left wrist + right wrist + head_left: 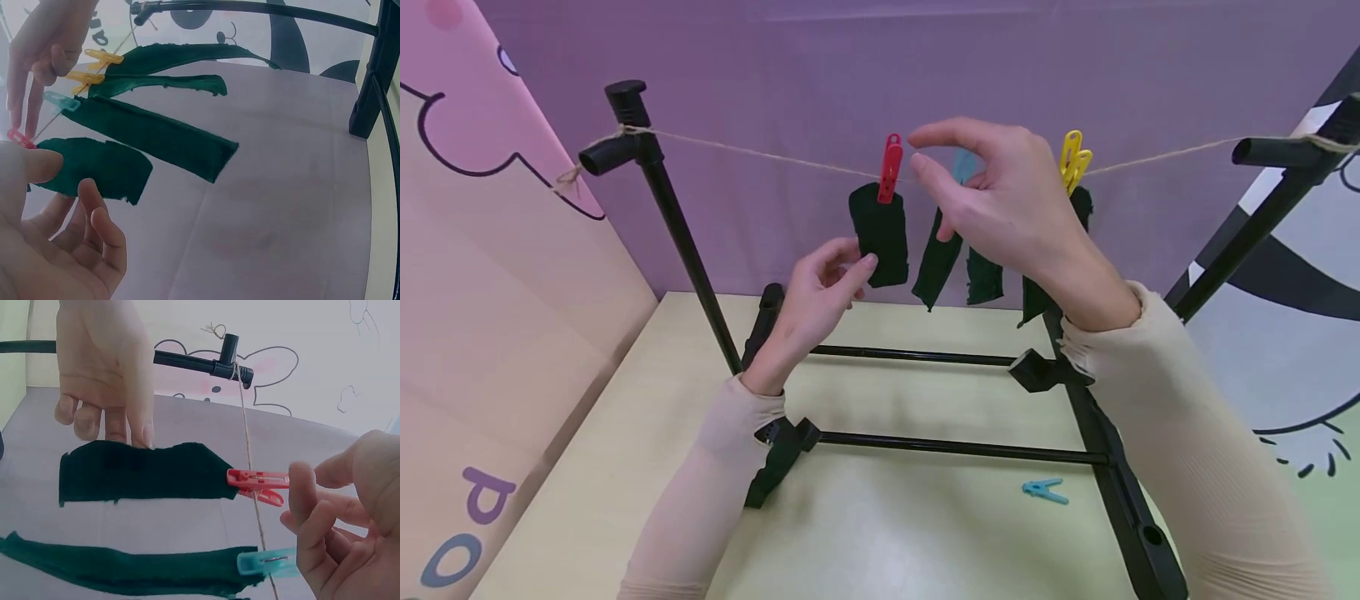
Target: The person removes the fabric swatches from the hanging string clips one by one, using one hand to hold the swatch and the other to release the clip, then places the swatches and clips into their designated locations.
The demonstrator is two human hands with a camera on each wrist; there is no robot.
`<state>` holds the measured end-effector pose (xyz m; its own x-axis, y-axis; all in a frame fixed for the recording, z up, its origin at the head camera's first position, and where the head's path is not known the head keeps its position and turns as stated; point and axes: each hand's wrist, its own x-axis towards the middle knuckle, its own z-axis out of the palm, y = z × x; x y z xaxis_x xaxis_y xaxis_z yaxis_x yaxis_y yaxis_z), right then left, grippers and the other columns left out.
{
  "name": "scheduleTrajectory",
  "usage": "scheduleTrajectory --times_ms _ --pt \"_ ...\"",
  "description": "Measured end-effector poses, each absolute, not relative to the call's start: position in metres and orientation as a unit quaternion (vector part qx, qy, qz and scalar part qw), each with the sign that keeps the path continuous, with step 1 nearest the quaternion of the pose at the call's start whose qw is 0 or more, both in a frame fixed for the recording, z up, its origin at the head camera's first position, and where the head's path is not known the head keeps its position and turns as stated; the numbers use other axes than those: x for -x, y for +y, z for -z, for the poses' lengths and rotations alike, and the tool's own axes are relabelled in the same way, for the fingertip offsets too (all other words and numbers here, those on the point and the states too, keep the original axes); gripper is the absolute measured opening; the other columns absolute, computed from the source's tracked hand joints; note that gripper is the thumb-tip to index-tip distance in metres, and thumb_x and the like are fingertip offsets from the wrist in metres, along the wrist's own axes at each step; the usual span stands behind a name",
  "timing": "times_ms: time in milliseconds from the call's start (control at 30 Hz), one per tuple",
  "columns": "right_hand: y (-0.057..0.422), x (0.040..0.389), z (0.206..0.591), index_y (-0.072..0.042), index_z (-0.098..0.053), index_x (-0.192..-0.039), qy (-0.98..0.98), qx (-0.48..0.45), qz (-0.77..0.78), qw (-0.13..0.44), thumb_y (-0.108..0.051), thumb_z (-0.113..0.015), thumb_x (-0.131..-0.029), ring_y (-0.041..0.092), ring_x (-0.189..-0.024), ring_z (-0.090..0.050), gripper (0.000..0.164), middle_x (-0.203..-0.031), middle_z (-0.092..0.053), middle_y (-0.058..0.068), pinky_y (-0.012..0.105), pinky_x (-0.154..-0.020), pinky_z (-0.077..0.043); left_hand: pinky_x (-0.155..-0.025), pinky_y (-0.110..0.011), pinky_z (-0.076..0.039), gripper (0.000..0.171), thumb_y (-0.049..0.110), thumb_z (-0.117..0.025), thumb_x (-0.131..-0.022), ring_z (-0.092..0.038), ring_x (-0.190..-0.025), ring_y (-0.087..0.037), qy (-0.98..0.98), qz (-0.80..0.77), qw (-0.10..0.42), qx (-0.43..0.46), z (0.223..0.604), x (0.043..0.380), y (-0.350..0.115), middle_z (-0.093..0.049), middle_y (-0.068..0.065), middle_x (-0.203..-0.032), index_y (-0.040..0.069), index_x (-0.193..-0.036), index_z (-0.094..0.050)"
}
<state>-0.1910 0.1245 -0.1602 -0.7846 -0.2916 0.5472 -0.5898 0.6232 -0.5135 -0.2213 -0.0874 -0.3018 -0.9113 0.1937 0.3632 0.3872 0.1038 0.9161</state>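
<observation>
A piece of dark green cloth (882, 237) hangs on a string (760, 153) under a red clothespin (891, 169). My left hand (822, 293) is at the cloth's left edge; its thumb overlaps that edge, and in the left wrist view the thumb and fingers (94, 200) stand apart with cloth showing between. Just right of the red clothespin, my right hand (1003, 200) is raised with thumb and forefinger parted and nothing between them. Partly behind it, a light-blue clothespin (253, 563) holds a second green strip (125, 569). Yellow clothespins (1074, 162) hold further strips.
The string runs between the black posts (681, 225) of a rack with crossbars (955, 447) low over the pale table (865, 533). A loose blue clothespin (1045, 491) lies on the table near the right side bar. A purple backdrop (850, 75) stands behind.
</observation>
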Motion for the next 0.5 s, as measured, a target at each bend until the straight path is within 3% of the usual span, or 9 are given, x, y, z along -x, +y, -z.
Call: scheduleTrajectory --times_ms 233,367,500 --pt "0.114 0.195 0.154 -0.02 -0.075 -0.131 -0.881 -0.25 -0.356 0.184 -0.037 -0.065 -0.106 0.017 -0.058 -0.072 0.032 -0.119 -0.079 0.002 0.027 -0.041 -0.033 -0.07 -0.028 -0.051 0.021 0.019 -0.06 -0.11 -0.061 -0.073 -0.019 -0.738 0.629 0.093 0.227 0.296 0.226 -0.086 -0.064 -0.016 -0.085 0.0 -0.114 -0.068" --pt "0.111 0.198 0.154 -0.016 -0.078 -0.122 -0.876 -0.259 -0.363 0.185 -0.035 -0.071 -0.103 0.011 -0.055 -0.07 0.028 -0.131 -0.076 0.0 0.025 -0.043 -0.036 -0.068 -0.028 -0.05 0.019 0.016 -0.059 -0.11 -0.06 -0.071 -0.018 -0.735 0.63 0.093 0.233 0.296 0.228 -0.084 -0.063 -0.011 -0.081 0.0 -0.113 -0.07" --pt "0.112 0.201 0.155 -0.012 -0.076 -0.122 -0.87 -0.269 -0.363 0.199 -0.03 -0.077 -0.1 0.004 -0.051 -0.067 0.028 -0.13 -0.077 0.005 0.021 -0.045 -0.042 -0.07 -0.033 -0.05 0.019 0.016 -0.06 -0.11 -0.06 -0.072 -0.019 -0.736 0.628 0.09 0.237 0.295 0.23 -0.082 -0.062 -0.003 -0.078 0.0 -0.11 -0.069"
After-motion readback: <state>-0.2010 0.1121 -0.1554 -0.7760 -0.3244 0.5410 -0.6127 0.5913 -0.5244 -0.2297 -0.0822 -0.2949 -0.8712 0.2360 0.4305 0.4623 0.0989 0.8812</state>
